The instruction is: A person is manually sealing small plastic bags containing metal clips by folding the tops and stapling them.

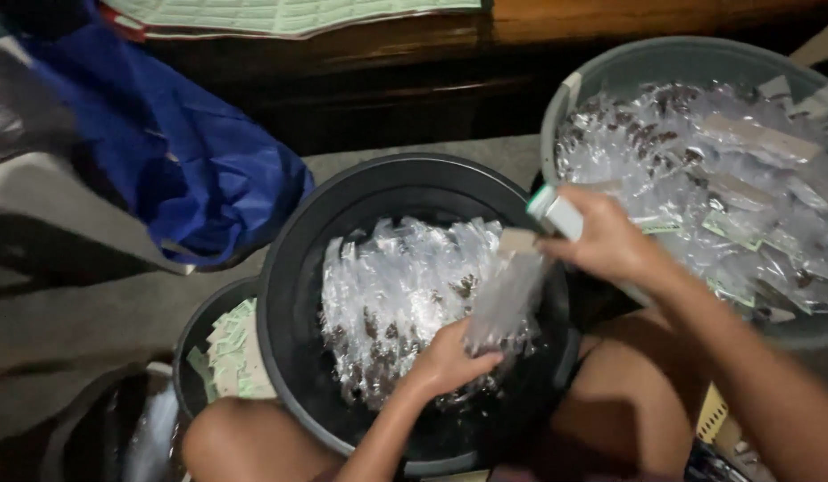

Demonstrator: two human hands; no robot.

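My left hand (447, 361) pinches the bottom of a small clear plastic packet (506, 299) with dark bits inside, held upright over a black round basin (293, 286). My right hand (606, 241) is at the packet's paper-topped upper end and grips a white, teal-tipped tool (554, 211) that looks like a stapler. The black basin holds a heap of similar clear packets (396, 295). My knees flank the basin.
A grey tub (601, 76) at right is piled with finished packets bearing paper headers. A smaller dark bucket (186, 353) at left holds pale green paper slips (231, 353). A blue bag (182, 170) lies at upper left; a wooden ledge runs behind.
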